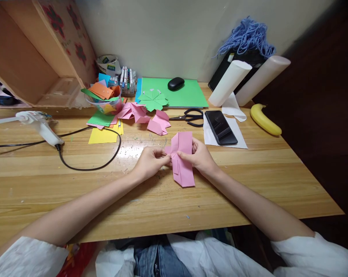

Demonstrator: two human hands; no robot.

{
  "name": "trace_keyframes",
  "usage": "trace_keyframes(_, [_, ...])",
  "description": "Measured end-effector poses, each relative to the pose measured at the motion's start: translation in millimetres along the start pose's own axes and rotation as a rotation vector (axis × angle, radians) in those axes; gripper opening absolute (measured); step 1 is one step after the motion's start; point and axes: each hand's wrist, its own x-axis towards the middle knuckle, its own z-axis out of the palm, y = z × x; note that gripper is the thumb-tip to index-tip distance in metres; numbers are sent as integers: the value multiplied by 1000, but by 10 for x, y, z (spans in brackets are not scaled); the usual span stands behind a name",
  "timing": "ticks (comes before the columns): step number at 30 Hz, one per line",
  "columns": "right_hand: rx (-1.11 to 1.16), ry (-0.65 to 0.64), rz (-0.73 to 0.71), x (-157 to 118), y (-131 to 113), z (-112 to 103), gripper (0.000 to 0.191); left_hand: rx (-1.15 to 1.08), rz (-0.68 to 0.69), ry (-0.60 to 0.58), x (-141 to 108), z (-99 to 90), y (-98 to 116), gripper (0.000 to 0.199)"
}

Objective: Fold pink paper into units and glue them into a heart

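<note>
A folded pink paper (186,169) is held upright between both hands above the wooden table, with creases and flaps along its left side. My left hand (152,161) pinches its left edge near the middle. On the other side my right hand (201,157) grips it, thumb pressed on the front and fingers behind, partly hidden. Beyond the hands lie folded pink pieces (159,123) and a green paper flower shape (153,100). Black-handled scissors (193,117) rest to the right of these.
Behind are a green sheet (188,94) with a black mouse (176,83), and a tub of paper scraps (106,104). A phone (221,127) and banana (265,120) lie at right. A white glue gun (41,127) with a looping cable is at left.
</note>
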Motion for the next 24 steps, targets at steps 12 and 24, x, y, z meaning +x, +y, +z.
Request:
trace_keyframes(12, [156, 88, 51, 8, 14, 6, 42, 9, 59, -96, -11, -14, 31, 20])
trace_keyframes(24, [-181, 175, -294, 44, -155, -219, 70, 305, 82, -71, 29, -160, 106, 26])
